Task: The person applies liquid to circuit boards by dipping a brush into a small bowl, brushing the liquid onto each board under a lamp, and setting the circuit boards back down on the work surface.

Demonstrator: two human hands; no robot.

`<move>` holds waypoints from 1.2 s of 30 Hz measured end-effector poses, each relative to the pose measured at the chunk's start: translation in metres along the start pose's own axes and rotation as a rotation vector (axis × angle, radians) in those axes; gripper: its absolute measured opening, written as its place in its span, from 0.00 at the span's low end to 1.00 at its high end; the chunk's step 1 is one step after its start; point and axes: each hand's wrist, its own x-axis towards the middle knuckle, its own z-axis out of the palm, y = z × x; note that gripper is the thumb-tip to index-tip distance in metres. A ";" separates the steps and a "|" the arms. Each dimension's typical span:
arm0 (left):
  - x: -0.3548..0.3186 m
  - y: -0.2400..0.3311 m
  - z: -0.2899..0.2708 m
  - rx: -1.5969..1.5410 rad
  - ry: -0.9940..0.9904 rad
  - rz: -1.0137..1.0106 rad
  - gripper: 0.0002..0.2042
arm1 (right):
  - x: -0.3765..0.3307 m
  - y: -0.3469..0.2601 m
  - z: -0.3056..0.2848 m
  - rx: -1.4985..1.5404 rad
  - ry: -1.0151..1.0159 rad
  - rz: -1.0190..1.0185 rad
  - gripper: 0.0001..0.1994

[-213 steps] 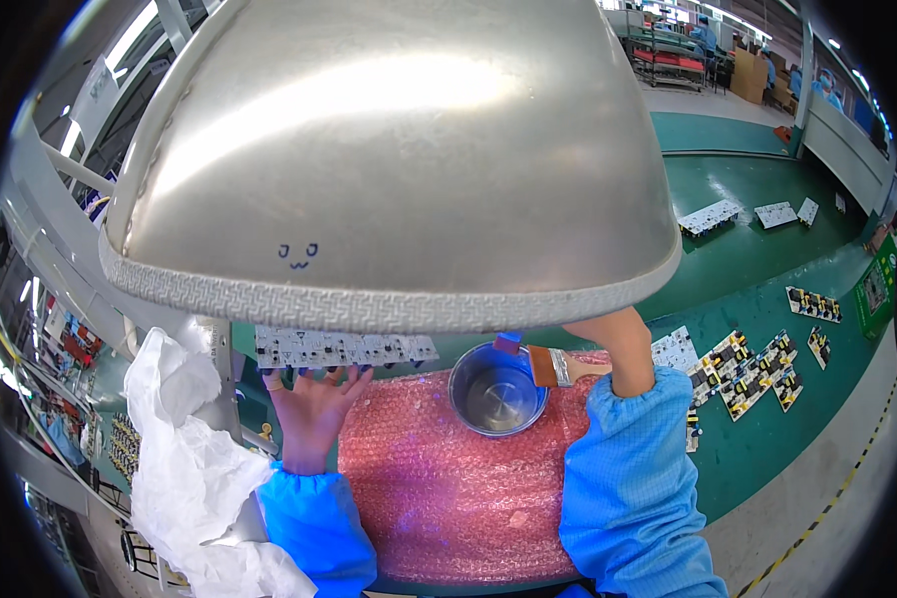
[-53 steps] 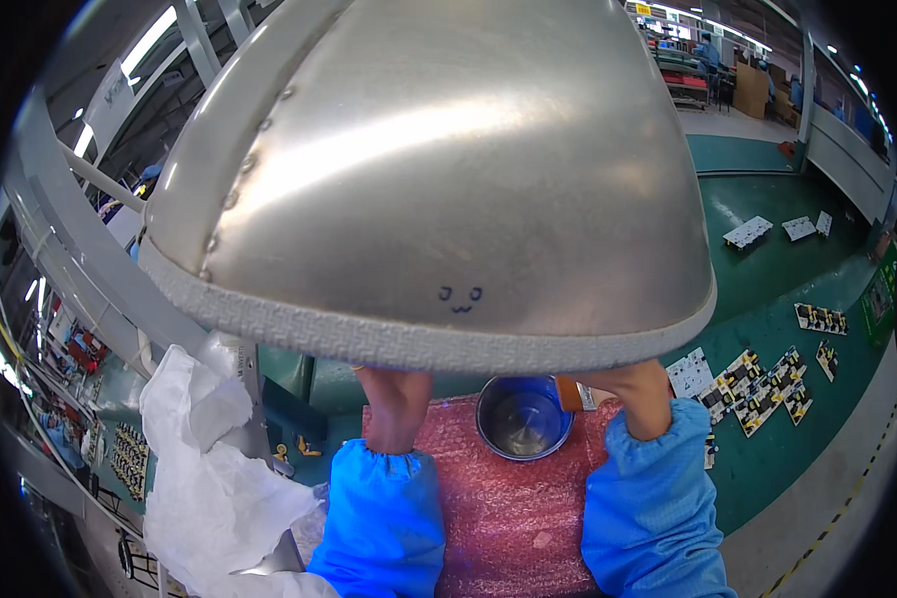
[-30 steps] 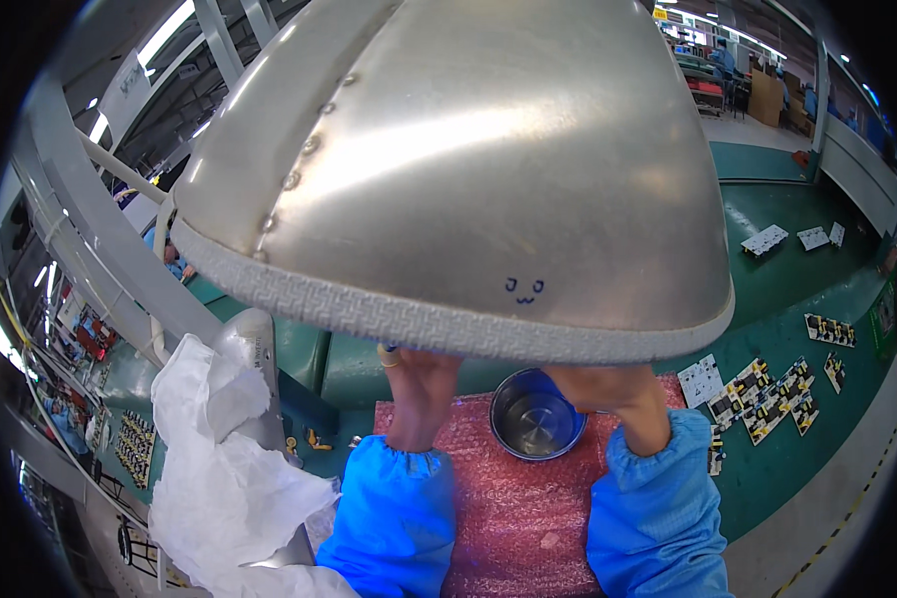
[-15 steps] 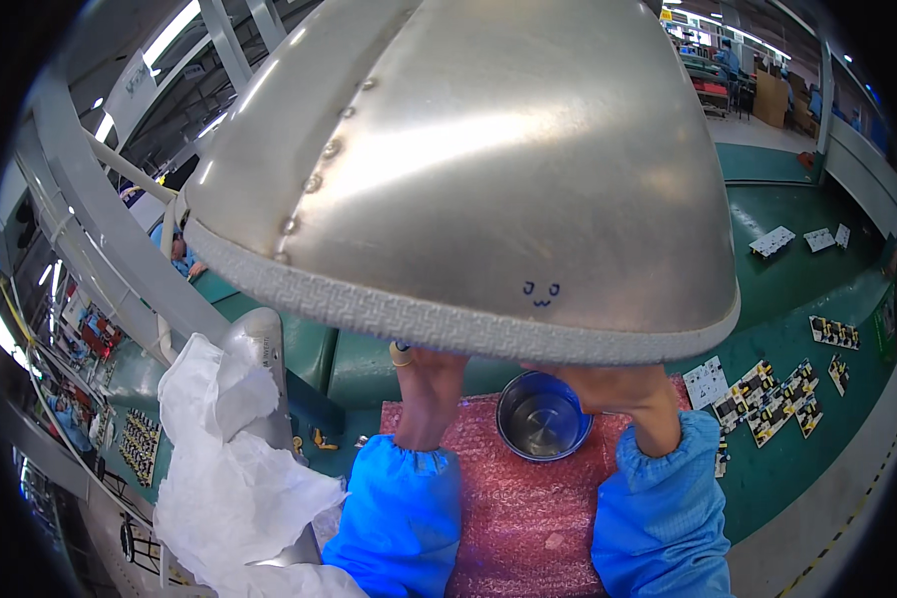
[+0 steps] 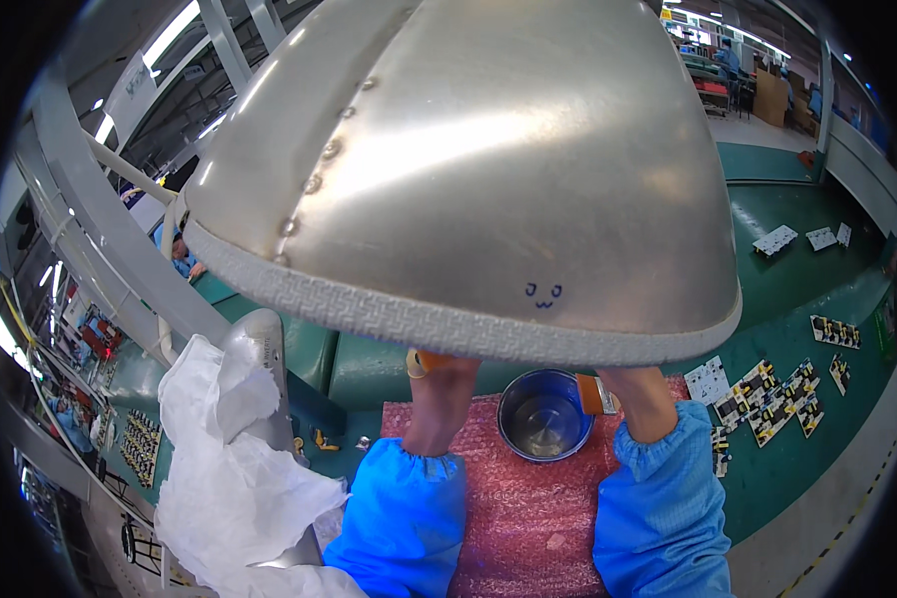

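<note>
Head view: both hands reach past the metal cup (image 5: 544, 415), under the metal hood (image 5: 488, 169); their grips cannot be told.

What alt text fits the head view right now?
A large metal hood fills the upper frame and hides both hands; blue-sleeved forearms reach under its rim. Between the forearms a metal cup stands on pink bubble wrap on a green bench, with white cloth at left and circuit boards at right.

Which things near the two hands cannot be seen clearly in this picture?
- Both hands: head view, hidden behind the big metal hood; only the wrists show, so each grip is unknown.
- Orange item by the left wrist: mostly covered by the hood's rim.
- Small boards: too small for detail.
</note>
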 end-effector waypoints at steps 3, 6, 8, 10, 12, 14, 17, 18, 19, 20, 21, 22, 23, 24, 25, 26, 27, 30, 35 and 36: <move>0.000 -0.005 -0.013 -0.080 -0.129 0.023 0.26 | 0.007 -0.005 -0.003 -0.219 0.007 -0.117 0.10; 0.003 -0.024 -0.005 -0.211 -0.292 0.039 0.27 | 0.028 -0.005 -0.032 -0.499 -0.018 -0.311 0.10; 0.008 -0.017 -0.017 -0.319 -0.360 0.018 0.30 | 0.043 0.010 -0.035 -0.529 -0.001 -0.355 0.11; 0.012 0.021 -0.037 -0.334 -0.426 0.040 0.32 | 0.046 -0.002 -0.007 -0.295 0.114 -0.328 0.11; 0.019 0.017 -0.019 -0.384 -0.560 0.016 0.33 | 0.045 -0.018 -0.032 -0.306 0.228 -0.347 0.10; 0.023 0.016 -0.010 -0.418 -0.646 -0.014 0.32 | 0.048 -0.024 -0.059 -0.462 0.271 -0.276 0.09; 0.024 0.023 0.006 -0.441 -0.639 -0.022 0.32 | 0.045 -0.045 -0.068 -0.497 0.335 -0.153 0.08; 0.017 0.028 0.032 -0.498 -0.189 0.036 0.31 | 0.044 -0.053 -0.066 -0.430 0.367 -0.133 0.09; 0.013 0.027 0.048 -0.531 0.262 0.089 0.29 | 0.042 -0.061 -0.068 -0.394 0.386 -0.184 0.08; 0.017 0.026 0.043 -0.533 0.255 0.084 0.29 | 0.041 -0.069 -0.067 -0.397 0.393 -0.187 0.08; 0.025 0.026 0.027 -0.532 0.271 0.039 0.29 | 0.040 -0.075 -0.067 -0.388 0.377 -0.184 0.08; 0.032 0.024 0.009 -0.531 0.289 -0.006 0.28 | 0.039 -0.076 -0.068 -0.379 0.359 -0.180 0.08; 0.036 0.021 -0.006 -0.531 0.284 -0.006 0.28 | 0.039 -0.075 -0.066 -0.377 0.362 -0.183 0.08; 0.039 0.016 -0.021 -0.473 0.286 -0.033 0.29 | 0.041 -0.074 -0.064 -0.365 0.362 -0.220 0.08; 0.041 0.008 -0.032 -0.419 0.285 -0.064 0.29 | 0.040 -0.074 -0.066 -0.358 0.364 -0.257 0.08; 0.041 0.001 -0.040 -0.420 0.280 -0.064 0.29 | 0.039 -0.074 -0.067 -0.359 0.367 -0.262 0.08; 0.041 -0.005 -0.045 -0.396 0.351 -0.080 0.29 | 0.038 -0.076 -0.068 -0.346 0.338 -0.250 0.08; 0.045 -0.020 -0.056 -0.352 0.423 -0.104 0.29 | 0.036 -0.079 -0.067 -0.318 0.304 -0.254 0.08; 0.077 -0.049 -0.063 -0.213 0.255 -0.251 0.30 | 0.034 -0.086 -0.069 -0.321 0.293 -0.274 0.07; 0.090 -0.049 -0.068 -0.151 0.076 -0.429 0.30 | 0.033 -0.089 -0.070 -0.334 0.281 -0.262 0.07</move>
